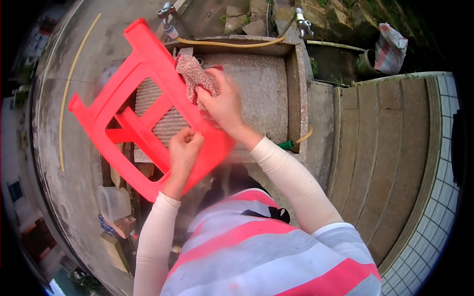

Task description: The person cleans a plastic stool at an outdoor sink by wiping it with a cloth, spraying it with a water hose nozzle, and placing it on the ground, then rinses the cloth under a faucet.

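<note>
A red plastic stool [158, 61] is tipped on its side over a stone wash sink [297, 93], its legs pointing to the upper left. My left hand [185, 150] is closed at the stool's near part, fingers curled against the red plastic. In my right hand [224, 101] is a bunched, brownish-pink textured cloth [192, 74], pressed against the stool's right side. The fingertips under the cloth are hidden. Through the stool's openings shows the ribbed washboard [148, 96] of the sink.
Two metal taps, a left tap [168, 15] and a right tap [302, 22], stand behind the sink. A yellow hose [232, 45] runs along its back rim. A green hose nozzle [286, 144] lies at the front right. Left below the stool sits a translucent container [115, 202].
</note>
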The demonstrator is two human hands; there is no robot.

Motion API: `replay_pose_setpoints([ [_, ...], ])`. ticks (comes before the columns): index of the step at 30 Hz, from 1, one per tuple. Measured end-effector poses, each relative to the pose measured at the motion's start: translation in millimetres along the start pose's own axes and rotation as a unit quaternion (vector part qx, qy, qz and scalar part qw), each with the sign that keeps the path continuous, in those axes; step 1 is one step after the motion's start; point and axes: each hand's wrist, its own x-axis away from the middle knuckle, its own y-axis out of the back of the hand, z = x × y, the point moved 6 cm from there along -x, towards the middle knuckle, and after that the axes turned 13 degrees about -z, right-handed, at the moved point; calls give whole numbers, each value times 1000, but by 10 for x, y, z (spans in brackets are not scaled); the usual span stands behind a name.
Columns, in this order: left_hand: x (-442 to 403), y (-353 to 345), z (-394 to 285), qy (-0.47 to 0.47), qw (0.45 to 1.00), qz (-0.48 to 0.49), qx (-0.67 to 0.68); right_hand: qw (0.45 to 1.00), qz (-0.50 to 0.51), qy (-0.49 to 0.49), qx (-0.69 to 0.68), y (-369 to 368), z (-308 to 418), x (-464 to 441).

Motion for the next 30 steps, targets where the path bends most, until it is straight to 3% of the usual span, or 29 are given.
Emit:
replay_pose_setpoints([
  [3, 67, -5, -116, -53, 998, 22, 38, 1000, 8, -22, -8, 7, 9, 3],
  [6, 46, -5, -81, -69, 997, 19, -17, 1000, 8, -17, 9, -7, -28, 8],
  [9, 73, -15, -74, -60, 994, -42, -76, 1000, 11, -24, 1, 28, -20, 0],
  [16, 227, -17, -239, -236, 962, -46, -127, 999, 21, -38, -5, 19, -22, 2],
  [17, 219, -20, -250, -173, 972, -42, -151, 999, 17, -34, -3, 13, -33, 10],
  [20, 174, -17, -158, -132, 976, -52, -166, 1000, 8, -26, -5, 11, -46, 17],
  [23, 160, -7, -122, -129, 991, -2, -40, 1000, 15, -28, 0, 22, -48, 5],
  [30, 9, -14, -26, 70, 995, 77, -10, 999, 11, -42, -2, -12, -62, 21],
])
